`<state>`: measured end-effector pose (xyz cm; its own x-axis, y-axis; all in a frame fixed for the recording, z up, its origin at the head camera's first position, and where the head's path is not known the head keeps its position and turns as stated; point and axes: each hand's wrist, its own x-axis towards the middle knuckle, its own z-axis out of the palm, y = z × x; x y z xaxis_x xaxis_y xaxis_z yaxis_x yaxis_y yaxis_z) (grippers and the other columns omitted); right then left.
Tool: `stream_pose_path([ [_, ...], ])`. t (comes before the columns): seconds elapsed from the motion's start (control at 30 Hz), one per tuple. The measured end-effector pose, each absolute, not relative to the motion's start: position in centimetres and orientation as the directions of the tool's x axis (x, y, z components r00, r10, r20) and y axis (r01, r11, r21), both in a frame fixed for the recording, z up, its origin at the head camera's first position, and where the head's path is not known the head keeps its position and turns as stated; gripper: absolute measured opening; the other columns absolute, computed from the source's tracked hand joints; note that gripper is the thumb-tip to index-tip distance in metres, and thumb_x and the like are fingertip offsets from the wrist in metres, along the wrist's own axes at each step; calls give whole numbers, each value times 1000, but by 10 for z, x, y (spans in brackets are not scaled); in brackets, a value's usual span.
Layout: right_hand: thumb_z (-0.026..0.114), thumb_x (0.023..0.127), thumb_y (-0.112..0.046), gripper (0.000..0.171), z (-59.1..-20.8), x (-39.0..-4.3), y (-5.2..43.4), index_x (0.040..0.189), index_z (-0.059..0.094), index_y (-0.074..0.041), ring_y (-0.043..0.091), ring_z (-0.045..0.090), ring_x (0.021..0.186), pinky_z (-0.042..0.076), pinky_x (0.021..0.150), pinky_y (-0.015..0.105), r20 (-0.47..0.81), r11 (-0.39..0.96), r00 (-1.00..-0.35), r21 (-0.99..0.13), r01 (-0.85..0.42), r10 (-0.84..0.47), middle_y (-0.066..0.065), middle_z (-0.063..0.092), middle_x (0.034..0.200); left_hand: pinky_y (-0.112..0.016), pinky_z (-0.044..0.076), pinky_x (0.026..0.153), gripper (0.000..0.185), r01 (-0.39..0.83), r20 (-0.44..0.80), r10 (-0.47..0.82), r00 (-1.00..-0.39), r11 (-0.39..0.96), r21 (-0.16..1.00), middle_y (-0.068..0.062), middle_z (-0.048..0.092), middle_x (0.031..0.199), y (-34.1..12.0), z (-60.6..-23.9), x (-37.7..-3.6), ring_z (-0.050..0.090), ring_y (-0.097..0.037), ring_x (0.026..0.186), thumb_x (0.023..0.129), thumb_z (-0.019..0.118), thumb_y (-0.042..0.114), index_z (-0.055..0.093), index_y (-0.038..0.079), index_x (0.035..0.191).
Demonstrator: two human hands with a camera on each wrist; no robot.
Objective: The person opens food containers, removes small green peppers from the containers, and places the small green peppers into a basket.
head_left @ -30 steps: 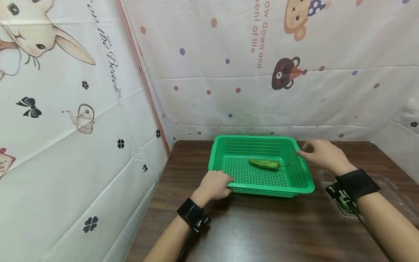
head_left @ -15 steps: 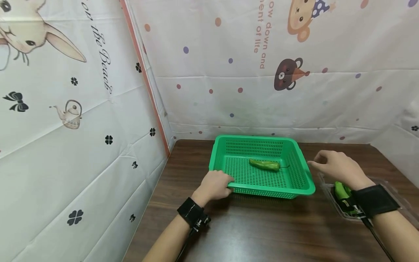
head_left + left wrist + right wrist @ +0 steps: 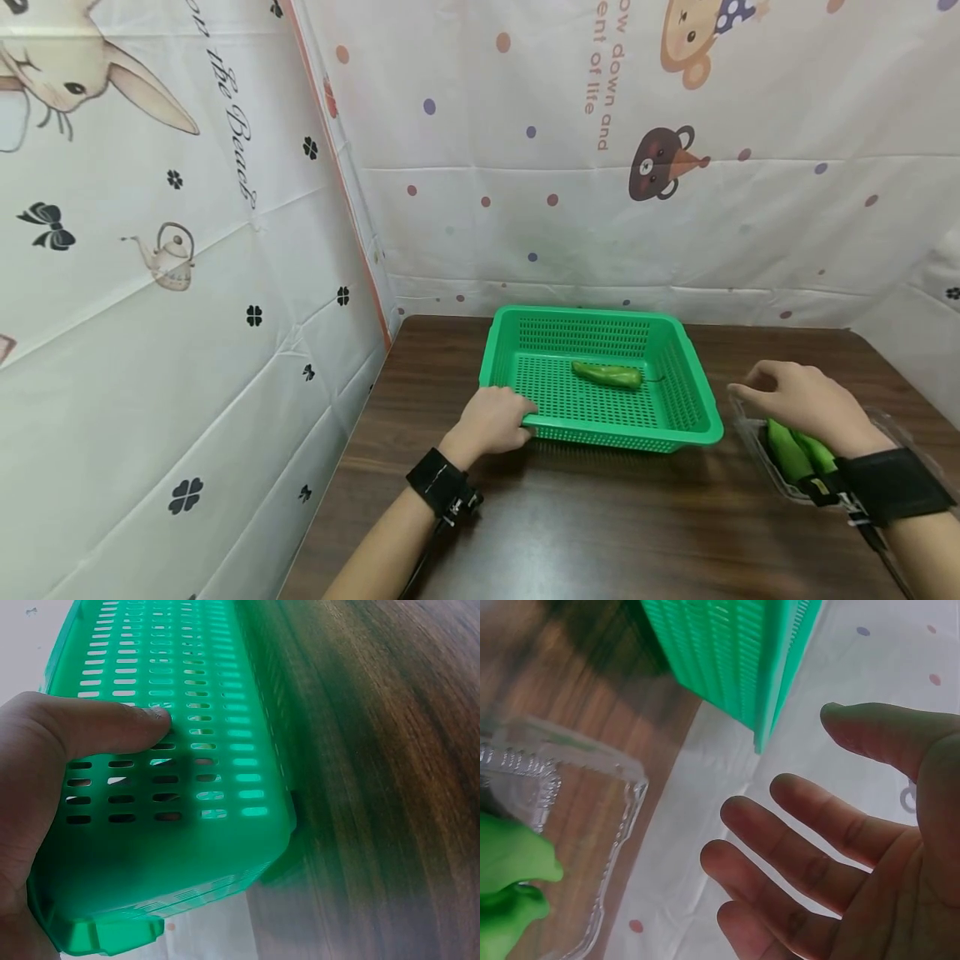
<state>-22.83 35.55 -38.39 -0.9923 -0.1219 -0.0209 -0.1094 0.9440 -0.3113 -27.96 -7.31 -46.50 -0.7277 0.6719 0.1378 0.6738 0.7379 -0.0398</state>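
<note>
A green plastic basket (image 3: 551,396) stands on the table with one long green pepper (image 3: 607,375) lying inside. My left hand (image 3: 495,419) grips its near left corner; in the left wrist view the thumb (image 3: 112,729) presses the slotted outer wall of the basket (image 3: 157,855). To the right, my right hand (image 3: 806,404) is raised over a clear plastic box (image 3: 752,442) that holds green peppers (image 3: 789,457). In the right wrist view, nothing is between the loosely bent fingers of the right hand (image 3: 840,847), and the peppers (image 3: 514,862) are apart from them.
The dark wooden table (image 3: 585,517) meets a patterned white sheet (image 3: 465,233) at the back and another at the left. A clear flap of the box extends right, partly hidden by my right wrist. A cable trails from each wrist strap.
My right hand has moved right and down from the basket's right rim to over the plastic box, uncovering more of the peppers. The left hand keeps its hold on the basket.
</note>
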Motion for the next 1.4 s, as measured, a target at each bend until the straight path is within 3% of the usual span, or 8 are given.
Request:
stream_pose_path([
  [0.47,60,100,-49,52,-389,-217,370,109,69,1,23,64,74,49,59,42,-61,951,-993,-298,-78,-100,15,71,96,-22,34,49,15,675,147,671,-727,737,-32,14,61,67,-75,-465,-280,46,-4,57,91,73,38,78,30,104],
  [0.77,60,100,-49,53,-394,-214,371,104,68,3,20,61,68,48,57,40,-53,955,-996,-293,-52,-70,10,70,87,-22,31,49,8,679,144,675,-724,734,-27,14,52,61,-75,-465,-279,41,-5,57,92,72,37,75,30,94],
  [0.93,59,100,-51,53,-396,-212,374,103,69,2,19,61,67,48,57,40,-59,954,-996,-295,-47,-67,8,69,85,-22,34,50,10,679,149,675,-723,733,-27,14,56,64,-76,-464,-279,46,-4,57,92,72,36,76,30,98],
  [1.13,59,100,-48,51,-400,-209,377,101,68,2,19,60,66,48,57,40,-57,954,-996,-297,-49,-69,8,68,83,-22,40,52,20,677,144,675,-724,735,-41,12,72,81,-76,-464,-280,57,-4,64,92,72,38,78,31,109],
  [1.4,60,101,-46,49,-401,-207,378,101,68,3,19,60,66,48,58,41,-68,955,-996,-293,-42,-65,8,68,83,-22,37,52,17,679,146,677,-722,733,-42,13,66,74,-75,-462,-279,50,-3,60,91,72,37,78,30,105],
])
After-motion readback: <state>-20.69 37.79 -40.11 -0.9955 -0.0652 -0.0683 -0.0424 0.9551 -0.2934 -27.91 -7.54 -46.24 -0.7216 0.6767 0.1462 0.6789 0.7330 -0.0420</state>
